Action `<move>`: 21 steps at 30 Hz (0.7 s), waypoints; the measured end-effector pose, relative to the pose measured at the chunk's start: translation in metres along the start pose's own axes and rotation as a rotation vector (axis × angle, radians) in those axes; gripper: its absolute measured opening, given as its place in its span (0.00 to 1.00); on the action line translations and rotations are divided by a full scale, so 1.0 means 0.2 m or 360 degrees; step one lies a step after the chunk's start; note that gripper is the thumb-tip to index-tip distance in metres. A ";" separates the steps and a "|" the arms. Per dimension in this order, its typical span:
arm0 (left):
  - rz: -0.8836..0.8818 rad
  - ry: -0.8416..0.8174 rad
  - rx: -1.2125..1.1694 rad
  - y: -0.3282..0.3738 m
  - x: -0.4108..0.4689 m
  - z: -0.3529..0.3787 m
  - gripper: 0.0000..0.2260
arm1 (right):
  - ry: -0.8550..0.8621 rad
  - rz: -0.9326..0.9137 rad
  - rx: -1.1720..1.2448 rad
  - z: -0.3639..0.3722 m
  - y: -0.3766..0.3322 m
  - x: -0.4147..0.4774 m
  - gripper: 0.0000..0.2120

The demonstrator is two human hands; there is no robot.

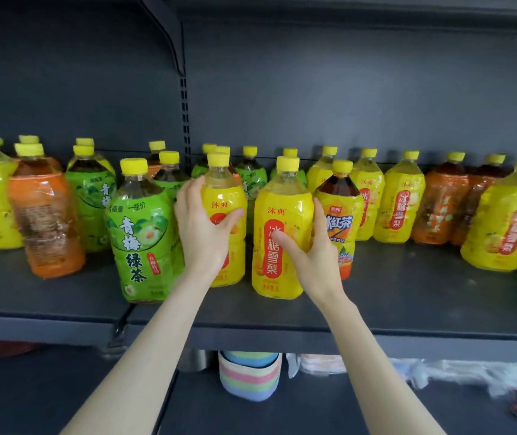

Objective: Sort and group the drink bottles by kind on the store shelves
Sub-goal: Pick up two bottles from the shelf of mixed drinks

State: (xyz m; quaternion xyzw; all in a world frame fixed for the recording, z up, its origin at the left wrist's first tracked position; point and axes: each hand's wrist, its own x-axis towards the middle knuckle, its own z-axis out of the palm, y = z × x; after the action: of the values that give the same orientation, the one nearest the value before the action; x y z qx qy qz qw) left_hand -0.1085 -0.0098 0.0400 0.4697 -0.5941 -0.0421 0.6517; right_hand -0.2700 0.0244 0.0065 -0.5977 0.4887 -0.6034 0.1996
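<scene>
Two yellow pear-drink bottles stand side by side near the front of the dark shelf (407,296). My left hand (202,227) grips the left yellow bottle (230,196), fingers wrapped round its left side and thumb across the label. My right hand (308,246) grips the right yellow bottle (277,211) from its right side, thumb on the red label. A green-tea bottle (139,233) stands just left of my left hand. An iced black tea bottle (341,215) with a yellow and orange label stands behind my right hand.
Green, orange and yellow bottles are mixed in rows along the back of the shelf, with more yellow bottles (398,202) and orange bottles (442,205) to the right. An upright post (184,114) divides the back wall. A striped item (249,375) sits on the shelf below.
</scene>
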 end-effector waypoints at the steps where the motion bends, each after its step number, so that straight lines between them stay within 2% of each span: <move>1: 0.0025 0.0028 0.0001 0.00 0.00 0.00 0.34 | 0.0013 -0.0005 0.0027 -0.02 0.00 -0.02 0.48; 5: 0.0083 -0.0013 0.0064 0.02 0.00 0.01 0.41 | 0.0061 -0.0003 0.0096 -0.08 0.02 -0.06 0.46; 7: 0.0091 -0.0052 0.0045 0.03 0.00 0.00 0.40 | 0.0078 0.0008 0.0117 -0.11 0.02 -0.07 0.46; 14: 0.0102 -0.0212 -0.0362 0.03 -0.06 -0.01 0.39 | 0.0139 0.0032 0.0297 -0.15 0.05 -0.09 0.44; 16: -0.0017 -0.0266 -0.0535 0.02 -0.11 -0.01 0.39 | 0.0152 0.0099 0.0410 -0.16 0.06 -0.09 0.46; 18: -0.0267 -0.0378 -0.0767 0.01 -0.16 0.01 0.40 | 0.0152 0.0153 0.0465 -0.15 0.06 -0.09 0.44; 21: -0.0549 -0.0526 -0.0845 -0.05 -0.23 0.02 0.36 | 0.0184 0.0203 0.0542 -0.12 0.05 -0.09 0.27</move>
State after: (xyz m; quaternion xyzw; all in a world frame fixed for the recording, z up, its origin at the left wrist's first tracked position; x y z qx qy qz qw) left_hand -0.1193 0.0108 -0.0016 0.3642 -0.5716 -0.3799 0.6295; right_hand -0.2905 0.0436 -0.0065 -0.4875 0.4271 -0.6968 0.3072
